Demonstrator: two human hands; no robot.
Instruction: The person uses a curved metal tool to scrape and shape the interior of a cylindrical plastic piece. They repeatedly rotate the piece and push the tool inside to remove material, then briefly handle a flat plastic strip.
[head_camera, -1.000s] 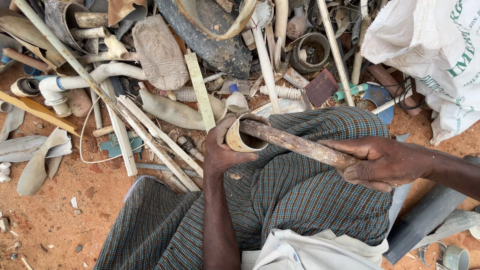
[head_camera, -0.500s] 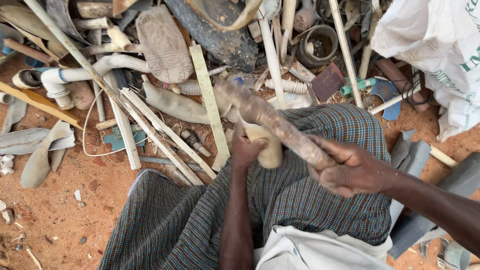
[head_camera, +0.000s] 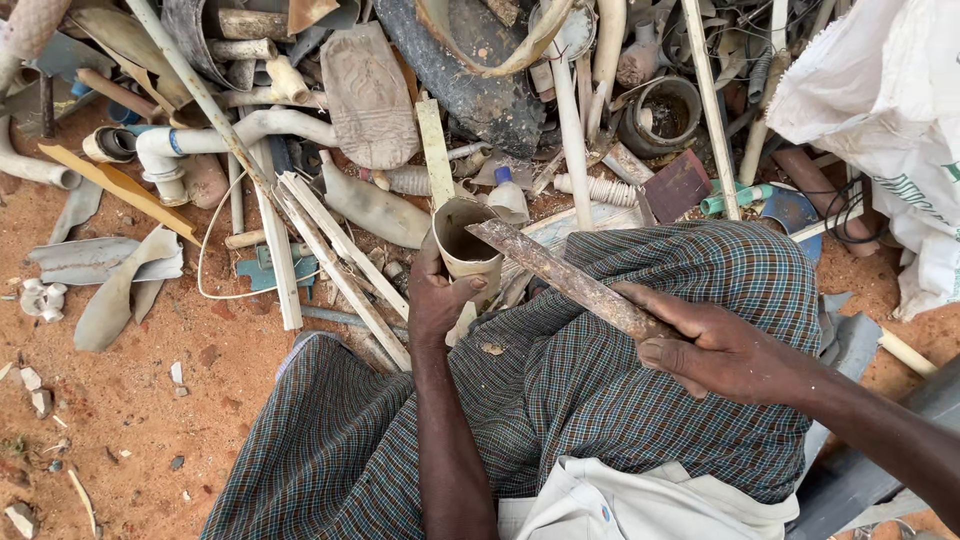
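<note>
Since a moment ago, the left hand (head_camera: 440, 300) has turned the beige pipe piece (head_camera: 465, 240) upright, mouth up, grip clamped around it above the checked lap (head_camera: 600, 400). The right hand (head_camera: 715, 345), grip closed on a rusty bar (head_camera: 570, 280), angles it up-left to the rim. The pipe's base is hidden.

White printed sack (head_camera: 880, 110), upper right, perhaps woven.
</note>
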